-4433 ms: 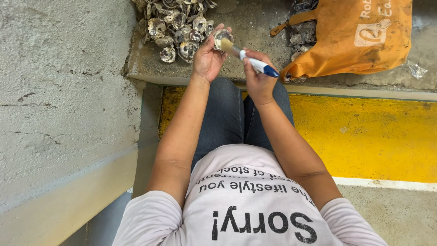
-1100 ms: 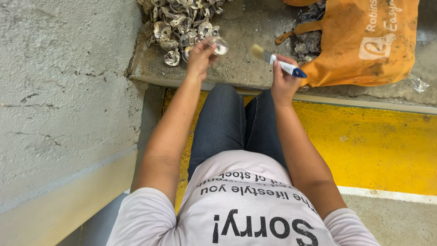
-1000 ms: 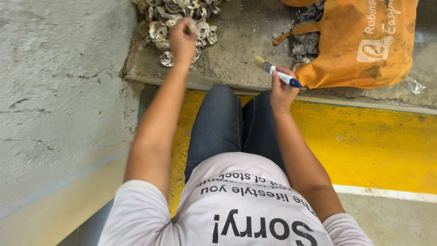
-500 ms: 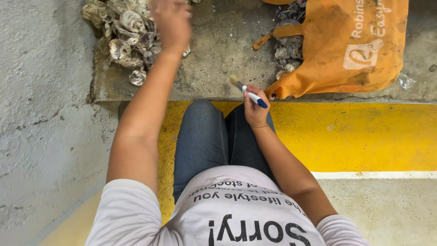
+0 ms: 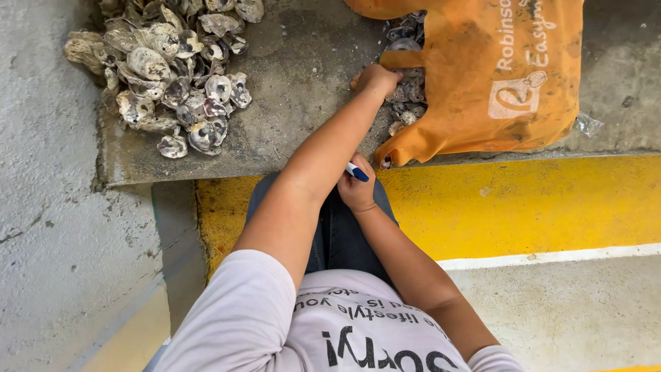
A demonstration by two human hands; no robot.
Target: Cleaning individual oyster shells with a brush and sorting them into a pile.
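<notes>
— Left hand (image 5: 375,78)?
— Reached across to about one o'clock, at the mouth of the orange bag (image 5: 496,76). Fingers curled down among the dark shells in the bag (image 5: 406,89); impossible to tell whether closed on one or only touching.

— Right hand (image 5: 356,189)?
— Near centre, low over the dark trousers (image 5: 337,234), partly hidden behind the left forearm. Wrapped tight in a fist around a tool with a white and blue handle (image 5: 357,171); only the handle end seen, poking out toward twelve o'clock, the working end hidden.

— Around them?
— Pile of pale opened shells (image 5: 165,76) at ten to eleven o'clock on the concrete ledge (image 5: 296,103), well apart from both hands. Yellow painted strip (image 5: 523,207) at three o'clock, just below the ledge, with a white line (image 5: 551,256) beneath it.
</notes>
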